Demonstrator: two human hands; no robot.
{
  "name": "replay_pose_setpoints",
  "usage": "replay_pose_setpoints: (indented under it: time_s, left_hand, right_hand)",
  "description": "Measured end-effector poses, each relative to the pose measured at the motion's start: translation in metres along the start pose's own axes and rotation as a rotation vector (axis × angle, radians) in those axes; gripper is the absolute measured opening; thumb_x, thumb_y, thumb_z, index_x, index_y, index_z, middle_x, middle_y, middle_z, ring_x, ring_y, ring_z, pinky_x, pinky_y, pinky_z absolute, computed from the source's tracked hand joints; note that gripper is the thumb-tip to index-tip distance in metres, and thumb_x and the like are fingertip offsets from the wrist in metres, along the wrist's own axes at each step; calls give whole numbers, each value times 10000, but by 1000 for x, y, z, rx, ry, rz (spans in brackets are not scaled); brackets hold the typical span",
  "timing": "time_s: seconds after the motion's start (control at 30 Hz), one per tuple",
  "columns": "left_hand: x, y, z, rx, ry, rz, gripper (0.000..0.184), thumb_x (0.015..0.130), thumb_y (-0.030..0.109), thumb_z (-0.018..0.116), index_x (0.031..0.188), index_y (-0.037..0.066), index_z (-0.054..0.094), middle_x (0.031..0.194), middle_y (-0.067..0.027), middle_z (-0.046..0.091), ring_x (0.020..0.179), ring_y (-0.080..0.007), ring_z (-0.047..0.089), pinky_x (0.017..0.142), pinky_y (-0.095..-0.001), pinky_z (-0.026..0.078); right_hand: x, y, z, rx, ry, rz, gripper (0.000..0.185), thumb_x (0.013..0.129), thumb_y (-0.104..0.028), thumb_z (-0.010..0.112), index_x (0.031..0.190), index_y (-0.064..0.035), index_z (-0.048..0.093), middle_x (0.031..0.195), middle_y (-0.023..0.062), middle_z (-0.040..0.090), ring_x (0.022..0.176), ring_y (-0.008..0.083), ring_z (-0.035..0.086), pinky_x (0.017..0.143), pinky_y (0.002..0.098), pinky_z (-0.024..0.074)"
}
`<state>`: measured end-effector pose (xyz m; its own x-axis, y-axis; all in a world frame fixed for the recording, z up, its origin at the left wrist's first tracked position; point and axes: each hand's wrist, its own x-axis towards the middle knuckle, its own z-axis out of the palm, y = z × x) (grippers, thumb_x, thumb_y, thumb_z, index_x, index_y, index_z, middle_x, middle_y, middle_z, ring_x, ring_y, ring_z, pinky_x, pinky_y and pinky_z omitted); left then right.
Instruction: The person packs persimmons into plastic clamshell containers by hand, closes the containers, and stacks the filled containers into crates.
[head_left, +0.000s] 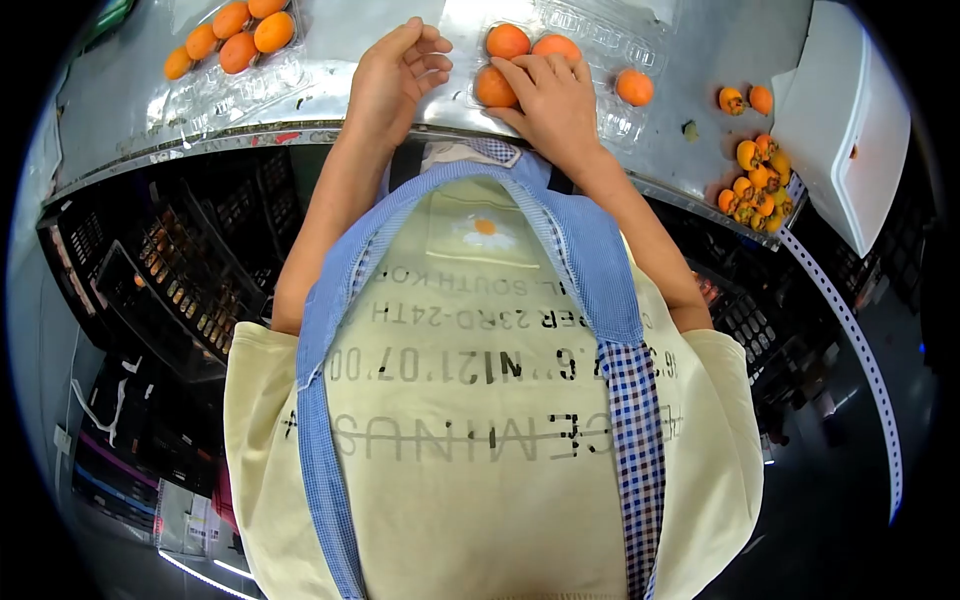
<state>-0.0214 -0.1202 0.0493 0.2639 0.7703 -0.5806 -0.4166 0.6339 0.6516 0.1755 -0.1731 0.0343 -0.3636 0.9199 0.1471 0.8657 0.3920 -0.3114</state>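
Observation:
My right hand (553, 108) rests on the persimmons at the clear plastic tray (610, 45) on the metal table. Its thumb and fingers curve around one orange persimmon (493, 88). Two more, a persimmon (507, 41) and another persimmon (556, 47), sit against its fingertips, while a single persimmon (634, 87) lies to the right of the hand. My left hand (398, 85) hovers to the left of the tray, palm turned inward, fingers loosely bent and thumb apart, holding nothing.
Another clear tray (285, 75) with several persimmons (238, 52) stands at the left. On the right, a pile of small persimmons (762, 190) lies at the table edge beside a white bin (845, 130). Black crates (180, 270) stand below the table. A perforated white strip (850, 335) hangs down.

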Motion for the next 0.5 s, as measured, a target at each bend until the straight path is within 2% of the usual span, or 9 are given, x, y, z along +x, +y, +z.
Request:
replay_pose_setpoints:
  time_s: [0.1, 0.2, 0.3, 0.37, 0.4, 0.43, 0.5]
  left_hand:
    - [-3, 1, -2, 25, 13, 11, 211, 928, 264, 495, 878, 70, 561, 841, -45, 612, 753, -141, 567, 731, -279, 463]
    - [-4, 1, -5, 135, -34, 47, 195, 904, 247, 533, 956, 63, 573, 908, -57, 621, 799, -139, 573, 751, -278, 461]
    - [-11, 3, 5, 357, -187, 206, 289, 855, 187, 602, 1108, 54, 557, 1063, -78, 602, 923, -151, 569, 803, -290, 461]
    - [-22, 5, 21, 466, -357, 391, 425, 815, 128, 651, 1213, 55, 520, 1174, -88, 567, 1031, -168, 553, 853, -308, 463]
    - [-25, 4, 29, 473, -374, 426, 448, 794, 121, 670, 1215, 69, 527, 1177, -74, 572, 1041, -176, 551, 866, -315, 457]
    - [-28, 3, 35, 481, -390, 460, 472, 773, 115, 689, 1217, 83, 533, 1180, -59, 576, 1051, -184, 549, 878, -321, 450]
    - [-27, 1, 39, 535, -393, 501, 499, 752, 119, 715, 1221, 97, 545, 1172, -50, 587, 1084, -185, 543, 891, -328, 446]
  right_hand:
    - [2, 2, -2, 43, -17, -32, 467, 657, -333, 747, 1066, -144, 626, 966, 24, 589, 879, 215, 536, 839, 379, 377]
    - [4, 5, -11, 129, 2, 26, 436, 689, -299, 739, 1069, -117, 628, 956, 14, 606, 880, 183, 550, 817, 347, 394]
    - [5, -3, -33, 786, -156, 509, 312, 799, -319, 661, 1014, -94, 659, 905, 12, 606, 879, 121, 532, 781, 278, 396]
    - [4, -3, -36, 1261, -115, 708, 369, 848, -380, 601, 1028, -61, 651, 908, 5, 608, 844, 97, 522, 748, 252, 402]
    - [3, -4, -38, 1499, -88, 806, 407, 873, -411, 571, 1034, -44, 648, 910, 1, 609, 826, 85, 518, 732, 238, 405]
    - [11, -17, -49, 1572, 6, 896, 470, 899, -453, 514, 1004, -16, 650, 886, 6, 608, 759, 94, 516, 712, 241, 417]
    - [12, -20, -54, 1586, -12, 905, 485, 899, -465, 507, 997, -11, 646, 846, 13, 606, 744, 92, 520, 703, 241, 421]
